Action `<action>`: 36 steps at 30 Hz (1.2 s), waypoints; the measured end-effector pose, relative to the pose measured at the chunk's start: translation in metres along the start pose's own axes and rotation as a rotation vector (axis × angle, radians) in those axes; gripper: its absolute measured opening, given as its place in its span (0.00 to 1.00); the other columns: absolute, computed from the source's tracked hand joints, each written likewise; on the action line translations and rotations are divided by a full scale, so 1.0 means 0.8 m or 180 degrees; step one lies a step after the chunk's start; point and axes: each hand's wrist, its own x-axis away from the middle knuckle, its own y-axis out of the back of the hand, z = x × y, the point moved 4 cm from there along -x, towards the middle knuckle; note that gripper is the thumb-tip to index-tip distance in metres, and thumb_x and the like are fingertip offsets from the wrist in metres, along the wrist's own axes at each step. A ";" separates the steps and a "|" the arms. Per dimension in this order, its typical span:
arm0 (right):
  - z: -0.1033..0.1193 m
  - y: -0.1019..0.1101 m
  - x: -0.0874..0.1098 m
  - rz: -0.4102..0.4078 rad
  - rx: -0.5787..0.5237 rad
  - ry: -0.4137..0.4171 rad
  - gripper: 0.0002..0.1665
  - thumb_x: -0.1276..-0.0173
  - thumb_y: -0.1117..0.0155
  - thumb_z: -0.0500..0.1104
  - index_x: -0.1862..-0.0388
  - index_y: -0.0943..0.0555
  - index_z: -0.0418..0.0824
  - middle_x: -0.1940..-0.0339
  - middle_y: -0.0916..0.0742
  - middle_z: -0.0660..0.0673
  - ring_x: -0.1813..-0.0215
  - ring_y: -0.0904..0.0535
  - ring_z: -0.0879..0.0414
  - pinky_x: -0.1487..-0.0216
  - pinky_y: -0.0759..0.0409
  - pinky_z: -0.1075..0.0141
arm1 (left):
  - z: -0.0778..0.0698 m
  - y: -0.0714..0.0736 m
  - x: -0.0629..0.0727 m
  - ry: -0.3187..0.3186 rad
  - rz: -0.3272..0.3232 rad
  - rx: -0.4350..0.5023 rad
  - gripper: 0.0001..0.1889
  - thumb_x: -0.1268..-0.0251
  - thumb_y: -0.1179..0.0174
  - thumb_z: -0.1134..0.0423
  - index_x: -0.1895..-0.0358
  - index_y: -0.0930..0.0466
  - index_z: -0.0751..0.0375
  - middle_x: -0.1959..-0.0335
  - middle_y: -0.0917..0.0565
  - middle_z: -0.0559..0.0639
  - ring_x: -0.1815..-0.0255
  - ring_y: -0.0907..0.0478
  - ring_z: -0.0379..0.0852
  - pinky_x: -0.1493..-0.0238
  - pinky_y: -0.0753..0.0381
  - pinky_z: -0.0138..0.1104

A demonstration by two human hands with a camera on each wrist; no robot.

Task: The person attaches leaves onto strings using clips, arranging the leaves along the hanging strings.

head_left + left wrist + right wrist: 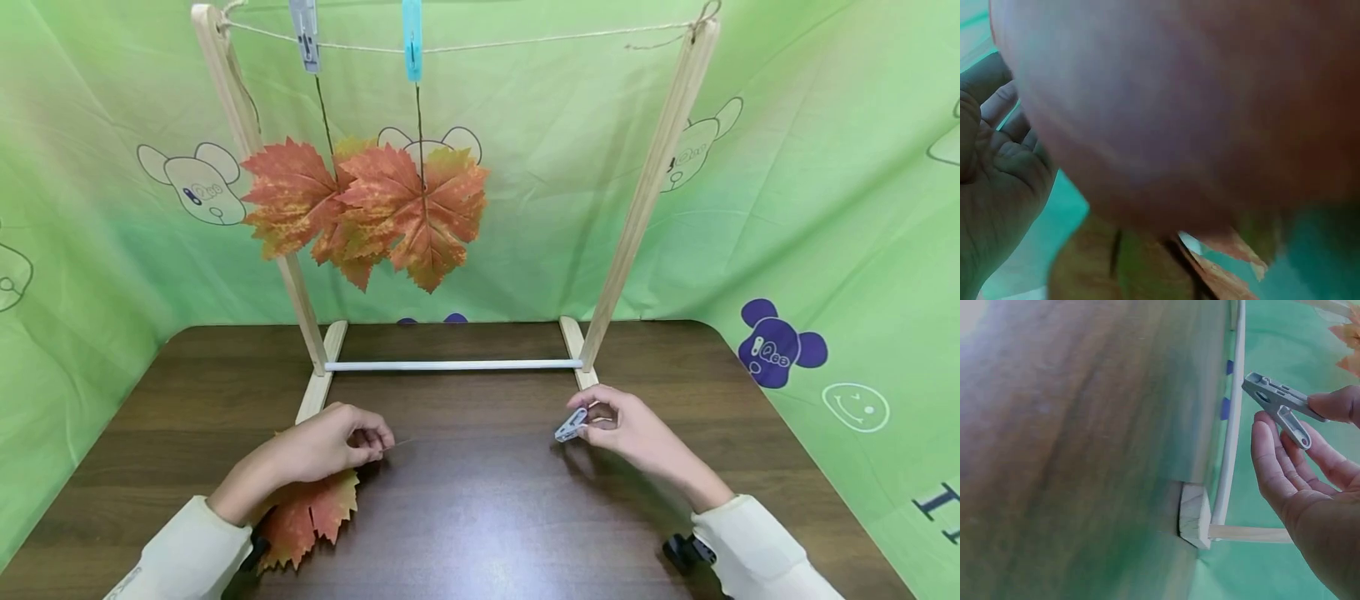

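Note:
Over the left part of the table, my left hand (333, 442) pinches the thin stem of an autumn leaf (311, 517) between thumb and fingertips. The stem's tip pokes out to the right, while the orange-red blade lies under the hand and wrist, partly hidden. On the right, my right hand (626, 425) holds a grey clothespin (572, 425) between thumb and fingers. In the right wrist view this clothespin (1275, 403) shows its two legs spread at the thumb's end. A blurred surface fills most of the left wrist view, with leaf parts (1141, 265) below.
A wooden frame (641, 200) stands at the back, with a string (525, 42) across its top. From the string a grey clothespin (305, 37) and a blue clothespin (412, 42) hold two hanging leaves (427, 208). A white rod (450, 366) joins the frame's feet on the brown table (480, 500).

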 end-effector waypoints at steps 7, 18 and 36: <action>0.009 0.005 -0.007 -0.0094 -0.0067 -0.0066 0.20 0.32 0.34 0.29 0.43 0.23 0.23 0.58 0.12 0.36 0.58 0.14 0.65 0.58 0.15 0.71 | -0.013 0.007 -0.008 -0.0132 -0.0163 -0.0062 0.07 0.30 0.36 0.75 0.55 0.12 0.63 0.64 0.10 0.50 0.62 0.18 0.31 0.59 0.16 0.29; 0.027 0.019 -0.016 -0.0293 -0.0046 0.0047 0.19 0.32 0.32 0.30 0.43 0.20 0.28 0.59 0.12 0.39 0.58 0.14 0.64 0.59 0.16 0.72 | -0.039 0.017 -0.030 -0.0134 -0.0380 -0.0168 0.07 0.30 0.34 0.72 0.55 0.12 0.58 0.64 0.11 0.48 0.61 0.18 0.32 0.57 0.16 0.30; 0.059 0.036 -0.037 -0.0604 0.0072 0.0186 0.20 0.32 0.30 0.33 0.41 0.17 0.34 0.60 0.13 0.54 0.58 0.16 0.64 0.57 0.19 0.72 | -0.092 0.035 -0.067 -0.0221 -0.0934 -0.0110 0.06 0.30 0.32 0.69 0.57 0.11 0.53 0.65 0.11 0.43 0.62 0.17 0.36 0.56 0.18 0.33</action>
